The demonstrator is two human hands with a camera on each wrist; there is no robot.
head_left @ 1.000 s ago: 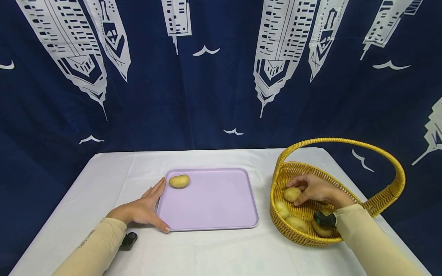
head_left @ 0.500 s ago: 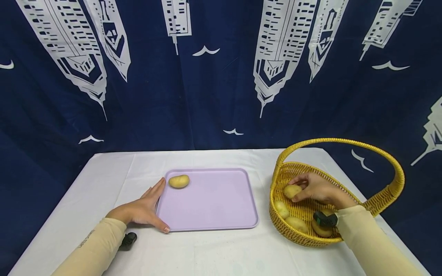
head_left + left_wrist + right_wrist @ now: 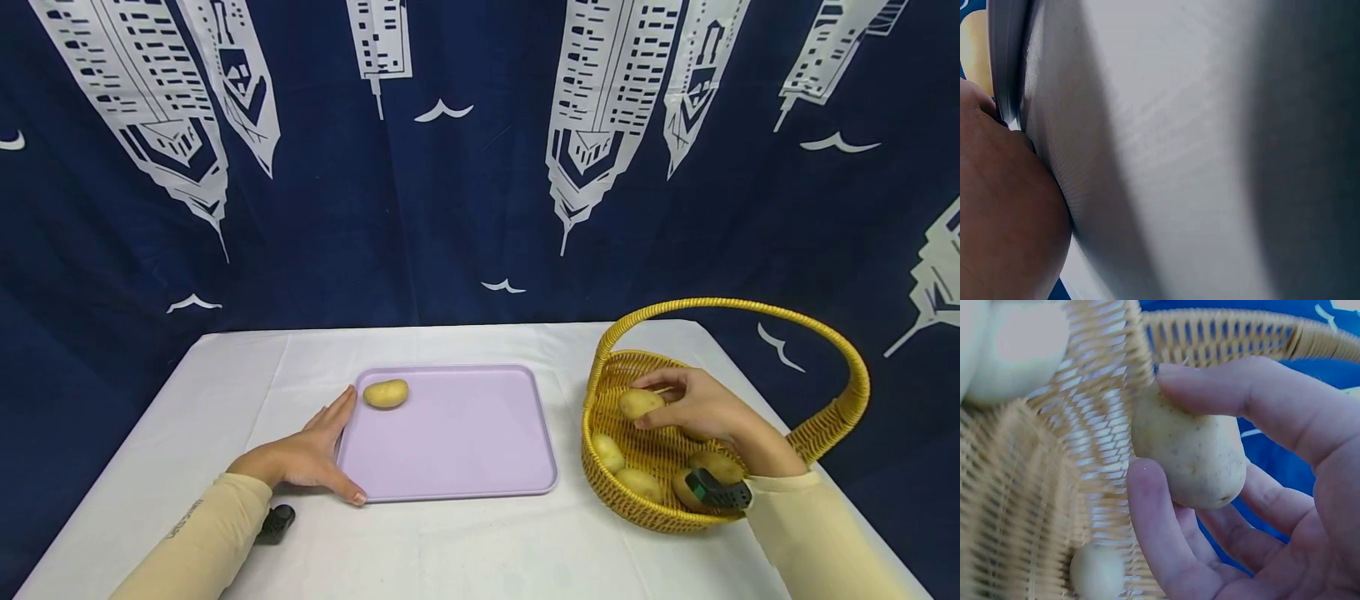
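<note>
My right hand [image 3: 693, 408] grips a pale yellow potato [image 3: 1191, 450] between thumb and fingers, inside the yellow wicker basket [image 3: 600, 492] at the right of the table. Several more potatoes lie in the basket, among them one by its left wall [image 3: 607, 451] and one near the front [image 3: 640, 484]. My left hand [image 3: 311, 454] rests spread at the left side of a lilac tray [image 3: 457, 433], fingertips and thumb touching its rim. A single potato [image 3: 386, 393] sits in the tray's far left corner. In the left wrist view, the hand's side [image 3: 1010, 200] lies against the white cloth.
The basket's tall arched handle [image 3: 735, 303] rises over my right forearm. A white cloth covers the table [image 3: 465, 550]. Behind it hangs a dark blue curtain [image 3: 450, 208] with white building prints. Black wrist cameras sit under the left wrist [image 3: 276, 523] and at the right wrist [image 3: 716, 489].
My right hand has lifted a little off the basket's bottom with the potato in its grip. My left hand stays at the tray; the head view has shifted slightly.
</note>
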